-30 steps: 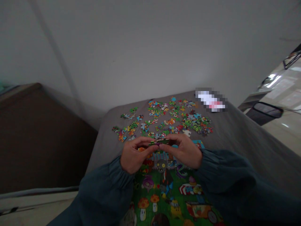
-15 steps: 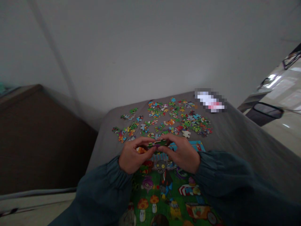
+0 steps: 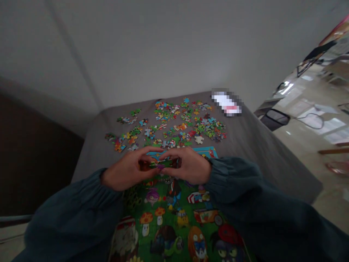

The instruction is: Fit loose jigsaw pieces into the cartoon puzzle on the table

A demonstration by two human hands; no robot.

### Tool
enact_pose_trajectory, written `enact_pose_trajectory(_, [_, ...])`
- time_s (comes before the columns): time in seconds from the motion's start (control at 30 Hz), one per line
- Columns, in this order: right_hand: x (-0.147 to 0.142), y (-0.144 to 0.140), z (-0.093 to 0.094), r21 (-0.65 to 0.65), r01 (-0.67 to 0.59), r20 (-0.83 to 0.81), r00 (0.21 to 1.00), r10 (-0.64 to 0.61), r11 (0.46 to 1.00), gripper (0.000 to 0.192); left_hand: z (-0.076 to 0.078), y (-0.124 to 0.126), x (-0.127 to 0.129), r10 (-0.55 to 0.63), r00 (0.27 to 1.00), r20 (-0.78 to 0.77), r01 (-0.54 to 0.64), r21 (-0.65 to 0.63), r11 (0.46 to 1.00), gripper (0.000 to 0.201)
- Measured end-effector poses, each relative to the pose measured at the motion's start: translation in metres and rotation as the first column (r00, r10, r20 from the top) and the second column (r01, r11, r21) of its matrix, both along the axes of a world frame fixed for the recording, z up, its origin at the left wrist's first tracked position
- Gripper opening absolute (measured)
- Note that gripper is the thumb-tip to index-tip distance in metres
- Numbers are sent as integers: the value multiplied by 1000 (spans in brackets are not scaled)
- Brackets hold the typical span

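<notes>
Your left hand (image 3: 128, 171) and right hand (image 3: 189, 169) pinch joined puzzle pieces (image 3: 159, 163) | above assembled puzzle (image 3: 177, 225) | loose pieces (image 3: 174, 125) toward table's (image 3: 245, 142) far edge

You've got a grey cloth-covered table (image 3: 261, 153) here. Loose puzzle pieces (image 3: 174, 125) are scattered across its far half, and the assembled cartoon puzzle (image 3: 177, 222) lies flat on the near part, right beside them.
</notes>
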State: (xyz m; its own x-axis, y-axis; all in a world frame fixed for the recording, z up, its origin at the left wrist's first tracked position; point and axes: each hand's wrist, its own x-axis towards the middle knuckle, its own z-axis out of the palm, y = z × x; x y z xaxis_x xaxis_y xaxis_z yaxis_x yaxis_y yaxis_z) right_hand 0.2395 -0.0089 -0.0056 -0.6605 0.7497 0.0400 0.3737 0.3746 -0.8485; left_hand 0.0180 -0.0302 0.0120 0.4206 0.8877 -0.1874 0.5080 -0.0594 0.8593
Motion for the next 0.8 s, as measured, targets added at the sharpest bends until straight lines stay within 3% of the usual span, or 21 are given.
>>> enact_pose_trajectory(0.3, [-3, -10, 0, -90, -121, 16, 992, 123, 989, 38, 0, -2, -10, -230, 968, -97, 218, -127, 968, 58])
enact_pose_trajectory(0.47, [-7, -17, 6, -141, -161, 79, 982, 173, 977, 44, 5, -6, -9, -283, 954, -98, 273, -101, 957, 59])
enact_pose_trajectory(0.63, [-12, -25, 8, -151, -192, 128, 969, 212, 970, 47, 8, -10, -11, -359, 930, -78, 335, -217, 917, 55])
enact_pose_trajectory(0.8, [-16, -31, 3, -137, -212, 167, 958, 233, 968, 52, 7, -12, -13, -386, 913, -133, 346, -249, 905, 54])
